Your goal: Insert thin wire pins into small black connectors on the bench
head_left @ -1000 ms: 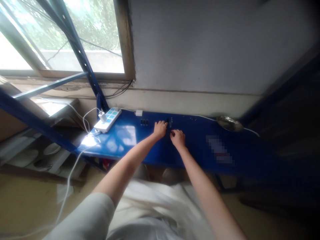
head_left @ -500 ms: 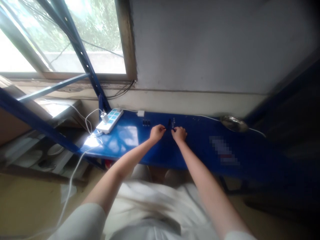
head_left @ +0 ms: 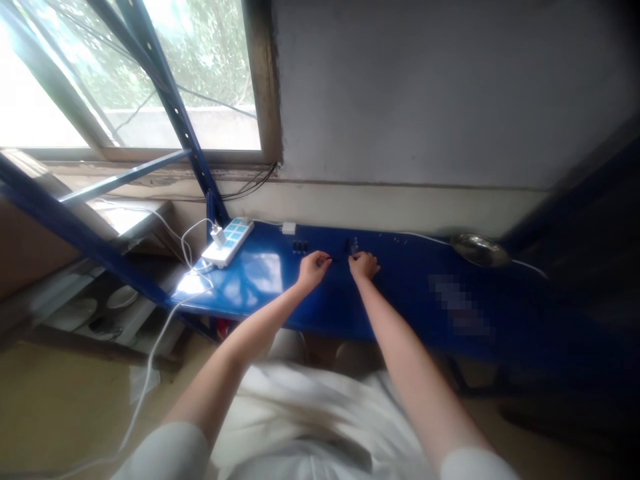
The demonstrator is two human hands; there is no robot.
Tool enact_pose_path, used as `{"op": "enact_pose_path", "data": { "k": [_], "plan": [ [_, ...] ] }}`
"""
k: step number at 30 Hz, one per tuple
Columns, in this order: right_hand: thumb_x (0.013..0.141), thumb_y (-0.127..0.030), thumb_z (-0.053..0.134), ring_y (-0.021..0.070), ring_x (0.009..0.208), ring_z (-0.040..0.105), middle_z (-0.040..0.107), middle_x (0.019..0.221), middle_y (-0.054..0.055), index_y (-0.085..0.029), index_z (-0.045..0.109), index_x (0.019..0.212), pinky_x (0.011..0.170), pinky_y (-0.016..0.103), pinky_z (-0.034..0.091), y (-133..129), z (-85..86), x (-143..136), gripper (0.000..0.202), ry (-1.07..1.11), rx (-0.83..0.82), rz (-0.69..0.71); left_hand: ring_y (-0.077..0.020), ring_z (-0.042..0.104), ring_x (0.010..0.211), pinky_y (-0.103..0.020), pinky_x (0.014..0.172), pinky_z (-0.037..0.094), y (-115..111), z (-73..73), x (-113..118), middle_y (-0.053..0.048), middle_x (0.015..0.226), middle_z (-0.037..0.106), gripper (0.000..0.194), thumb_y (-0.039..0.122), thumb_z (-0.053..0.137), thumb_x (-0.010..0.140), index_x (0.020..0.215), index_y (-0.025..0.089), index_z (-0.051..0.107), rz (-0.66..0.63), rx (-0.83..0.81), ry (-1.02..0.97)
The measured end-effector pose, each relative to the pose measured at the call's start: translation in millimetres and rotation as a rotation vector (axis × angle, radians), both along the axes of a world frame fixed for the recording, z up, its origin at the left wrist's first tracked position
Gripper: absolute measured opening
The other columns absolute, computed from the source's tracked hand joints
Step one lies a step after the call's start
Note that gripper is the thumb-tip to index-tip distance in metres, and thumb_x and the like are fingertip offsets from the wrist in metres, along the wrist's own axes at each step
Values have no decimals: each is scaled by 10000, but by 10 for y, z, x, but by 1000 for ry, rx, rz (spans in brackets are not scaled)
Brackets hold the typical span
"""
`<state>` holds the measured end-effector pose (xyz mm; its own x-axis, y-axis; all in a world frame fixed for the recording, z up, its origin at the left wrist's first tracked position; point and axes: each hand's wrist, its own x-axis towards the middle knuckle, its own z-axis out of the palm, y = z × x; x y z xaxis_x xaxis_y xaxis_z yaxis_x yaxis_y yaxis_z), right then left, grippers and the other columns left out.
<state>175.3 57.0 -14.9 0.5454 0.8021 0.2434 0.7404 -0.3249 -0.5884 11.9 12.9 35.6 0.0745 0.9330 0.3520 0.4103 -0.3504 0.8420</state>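
Over the blue table (head_left: 300,303), my left hand (head_left: 313,269) is closed in a pinch on a small dark piece (head_left: 330,259) whose kind I cannot make out. To its right, my right hand (head_left: 364,265) has its fingertips together beside a few small clear pieces (head_left: 355,245); whatever is in them is hidden. A short dark item (head_left: 346,245) lies on the table just beyond the gap between the hands. Behind my left hand stands a row of small dark cylinders (head_left: 300,247).
A white power strip (head_left: 229,243) with a plugged-in adapter (head_left: 218,235) lies at the table's left end. A white block (head_left: 289,228) sits at the back edge. Tiny bits (head_left: 395,239) and a shiny metal bowl (head_left: 480,249) are at the back right.
My hands have drawn slightly apart, the right one moving right of the left. The whole view has shifted a little, so the table's contents appear farther right.
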Motion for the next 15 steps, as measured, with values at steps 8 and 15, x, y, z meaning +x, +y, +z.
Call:
{"op": "enact_pose_path", "data": {
  "k": [8,15],
  "plan": [
    [719,-237,519,252,901,491,613,910,119,-164,668,789,776,395,331,1,10,-14,179,-6,-13,5,-119,577,663,-234,649,450,-9,88,-8,-32,718,649,101,196,601,738,818,143,634,1,41,13],
    [754,-209,481,225,846,529,641,867,112,-149,642,764,736,329,300,-160,33,-72,172,-222,26,188,-115,576,656,-228,642,452,48,80,-19,-24,716,645,94,185,602,735,816,150,634,6,60,20]
  ]
}}
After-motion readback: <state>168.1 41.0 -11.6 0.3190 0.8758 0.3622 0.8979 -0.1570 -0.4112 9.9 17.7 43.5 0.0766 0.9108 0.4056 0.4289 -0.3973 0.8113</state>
